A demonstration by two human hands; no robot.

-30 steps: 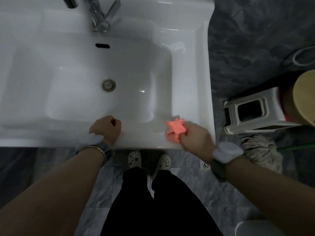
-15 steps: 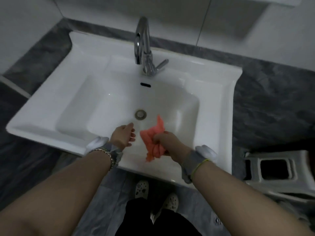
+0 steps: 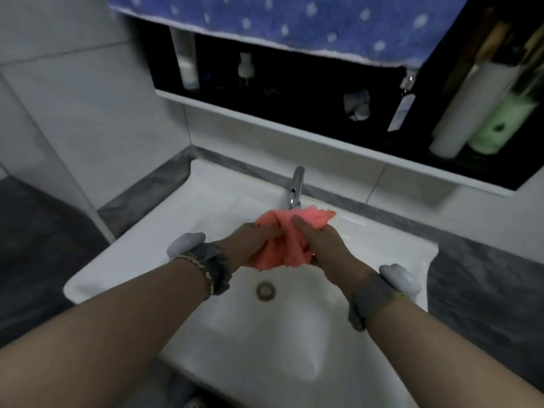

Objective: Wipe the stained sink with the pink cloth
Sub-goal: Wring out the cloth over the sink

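Pink cloth [image 3: 282,242] fills both my hands, bunched into a loose wad above the basin of the white sink [image 3: 206,213], just in front of the chrome tap [image 3: 295,189]. My left hand [image 3: 250,245] curls its fingers shut around the cloth's near-left folds, and my right hand [image 3: 326,245] clamps the other side, thumb laid across the top of the fabric. Neither hand touches the porcelain; the cloth hangs clear of it, its lower edge well above the drain [image 3: 265,290].

I hold it here, I think, because the spout sits directly behind the wad: this is the spot to wet or wring the cloth so any drips fall into the bowl and not on the grey stone counter [image 3: 485,278]. Gathering it with two hands also lets me fold it into a pad that fits my palm before I press it down. I cannot tell whether water is running; the picture is blurred around the tap.

Wiping proper has not begun, by my reckoning. Stains are hard to make out in this dim light, apart from a faint yellowish streak on the ledge to the right of the tap. Above, a blue spotted towel [image 3: 279,22] hangs over a dark shelf [image 3: 294,92] of bottles, well out of my way.
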